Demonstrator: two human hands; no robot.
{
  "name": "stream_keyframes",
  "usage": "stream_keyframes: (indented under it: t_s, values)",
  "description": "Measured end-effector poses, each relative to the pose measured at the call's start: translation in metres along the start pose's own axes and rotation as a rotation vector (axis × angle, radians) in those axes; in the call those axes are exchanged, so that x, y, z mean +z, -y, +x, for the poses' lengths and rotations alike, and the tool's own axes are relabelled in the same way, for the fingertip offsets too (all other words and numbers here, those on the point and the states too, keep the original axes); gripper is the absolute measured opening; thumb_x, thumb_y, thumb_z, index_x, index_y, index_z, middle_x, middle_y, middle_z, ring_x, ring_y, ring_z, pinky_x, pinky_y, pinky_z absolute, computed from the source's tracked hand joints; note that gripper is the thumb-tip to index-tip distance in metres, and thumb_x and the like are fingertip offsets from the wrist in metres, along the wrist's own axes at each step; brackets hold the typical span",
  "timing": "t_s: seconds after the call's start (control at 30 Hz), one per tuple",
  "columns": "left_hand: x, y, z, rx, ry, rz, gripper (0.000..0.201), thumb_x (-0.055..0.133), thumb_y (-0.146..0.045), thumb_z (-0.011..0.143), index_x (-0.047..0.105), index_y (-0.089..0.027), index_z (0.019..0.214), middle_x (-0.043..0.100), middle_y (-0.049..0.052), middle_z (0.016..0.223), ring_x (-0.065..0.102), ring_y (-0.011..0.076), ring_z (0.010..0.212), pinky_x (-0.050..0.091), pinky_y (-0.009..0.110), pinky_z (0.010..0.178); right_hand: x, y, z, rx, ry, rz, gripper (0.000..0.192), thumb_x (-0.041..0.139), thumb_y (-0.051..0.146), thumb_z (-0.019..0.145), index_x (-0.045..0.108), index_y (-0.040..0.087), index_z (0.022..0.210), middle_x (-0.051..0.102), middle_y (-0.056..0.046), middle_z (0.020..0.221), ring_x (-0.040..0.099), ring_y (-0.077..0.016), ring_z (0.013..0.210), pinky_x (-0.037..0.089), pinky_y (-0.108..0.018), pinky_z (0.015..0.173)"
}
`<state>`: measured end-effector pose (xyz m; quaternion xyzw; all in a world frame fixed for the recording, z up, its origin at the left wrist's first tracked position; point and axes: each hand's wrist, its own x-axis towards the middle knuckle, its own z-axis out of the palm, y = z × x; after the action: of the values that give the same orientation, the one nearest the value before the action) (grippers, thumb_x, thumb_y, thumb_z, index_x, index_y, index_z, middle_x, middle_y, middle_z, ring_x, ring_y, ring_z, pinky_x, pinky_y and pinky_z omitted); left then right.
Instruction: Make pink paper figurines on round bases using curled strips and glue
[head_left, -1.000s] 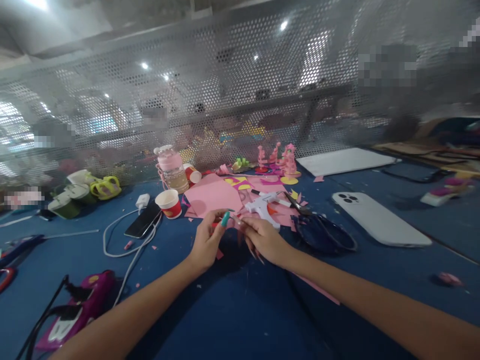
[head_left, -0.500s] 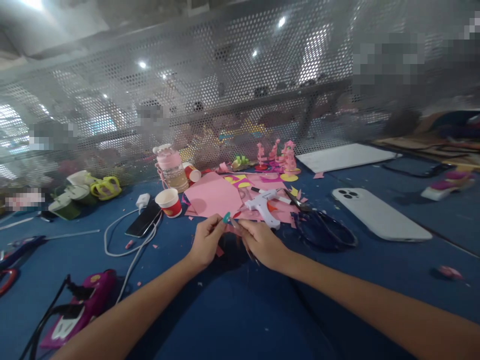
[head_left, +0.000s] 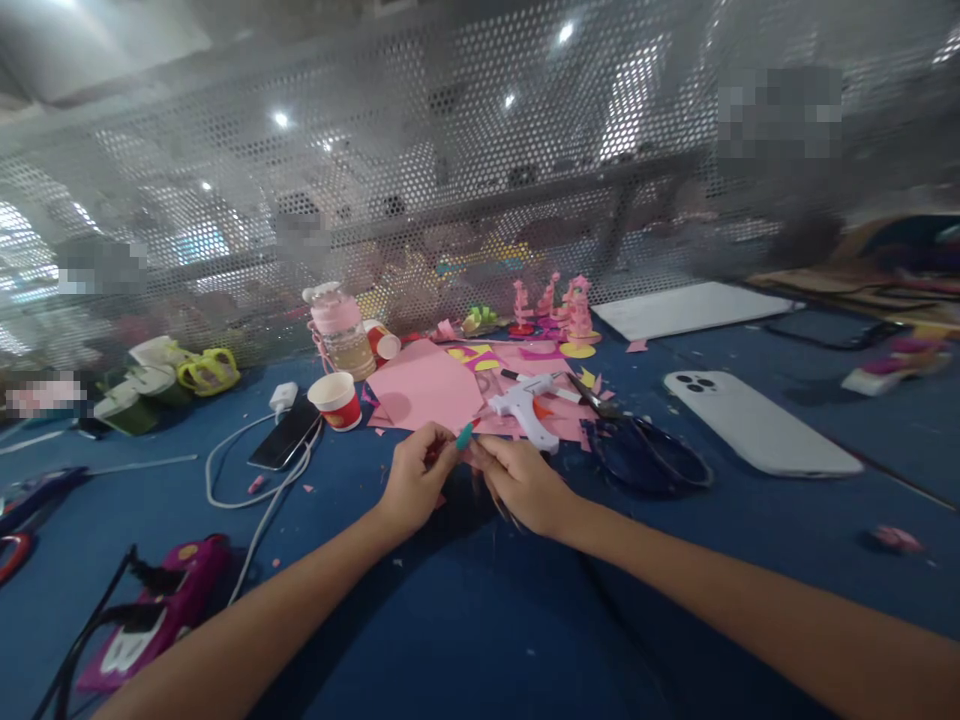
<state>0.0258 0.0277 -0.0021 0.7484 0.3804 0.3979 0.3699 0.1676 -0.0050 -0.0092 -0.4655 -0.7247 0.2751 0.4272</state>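
My left hand (head_left: 418,478) is closed in a pinch above the blue table, a long teal nail (head_left: 466,433) showing at its thumb. Close against it, my right hand (head_left: 525,487) is also closed, its fingertips meeting those of the left. Specks of red show around the fingertips, but what is held between them is too small and hidden to name. Just beyond the hands lie pink paper sheets (head_left: 420,385) and a white glue gun (head_left: 529,410). Dark-blue-handled scissors (head_left: 649,458) rest right of the glue gun.
Left stand a paper cup (head_left: 335,402), a bottle (head_left: 341,330) and a black phone (head_left: 286,440) with its cable. A purple power strip (head_left: 161,610) lies front left. Small pink figures (head_left: 577,310) stand at the back; a white phone (head_left: 761,425) lies right.
The left thumb has turned, so its teal nail points more up and right. Both hands stay together in nearly the same place.
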Motion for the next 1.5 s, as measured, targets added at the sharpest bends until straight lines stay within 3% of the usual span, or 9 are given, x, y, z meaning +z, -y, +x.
stream_keyframes:
  t_s: [0.4, 0.8, 1.03, 1.5]
  values:
    - [-0.0012, -0.0029, -0.0024, 0.032, -0.028, 0.083, 0.017, 0.045, -0.029, 0.078, 0.044, -0.017, 0.066, 0.042, -0.006, 0.051, 0.039, 0.0064, 0.045, 0.031, 0.018, 0.044, 0.0000, -0.0017, -0.0005, 0.001, -0.008, 0.003, 0.036, 0.025, 0.038, 0.089, 0.037, 0.021, 0.060, 0.040, 0.005, 0.037, 0.043, -0.0114, 0.035, 0.031, -0.024, 0.043]
    - [-0.0004, -0.0044, -0.0031, -0.118, 0.005, 0.034, 0.022, 0.041, -0.035, 0.079, 0.039, -0.019, 0.064, 0.041, -0.008, 0.044, 0.039, 0.0060, 0.033, 0.028, 0.017, 0.034, -0.0010, 0.0011, -0.0015, 0.009, -0.013, -0.025, 0.035, 0.028, 0.035, 0.089, 0.036, 0.021, 0.058, 0.043, 0.004, 0.039, 0.044, -0.0110, 0.035, 0.031, -0.023, 0.044]
    - [-0.0015, -0.0009, -0.0014, -0.067, 0.016, 0.080, 0.025, 0.039, -0.035, 0.081, 0.038, -0.019, 0.062, 0.039, -0.009, 0.043, 0.038, 0.0050, 0.032, 0.027, 0.017, 0.034, -0.0041, 0.0014, 0.0013, -0.024, -0.022, -0.036, 0.036, 0.028, 0.036, 0.088, 0.034, 0.021, 0.056, 0.040, 0.004, 0.039, 0.042, -0.0107, 0.037, 0.030, -0.024, 0.045]
    - [0.0000, 0.0018, 0.0002, -0.131, 0.019, -0.124, 0.031, 0.046, -0.043, 0.077, 0.039, -0.018, 0.060, 0.037, -0.009, 0.042, 0.035, 0.0047, 0.033, 0.027, 0.017, 0.034, -0.0043, -0.0004, 0.0016, -0.037, -0.034, -0.062, 0.034, 0.029, 0.032, 0.087, 0.034, 0.021, 0.055, 0.039, 0.004, 0.042, 0.040, -0.0093, 0.038, 0.028, -0.023, 0.045]
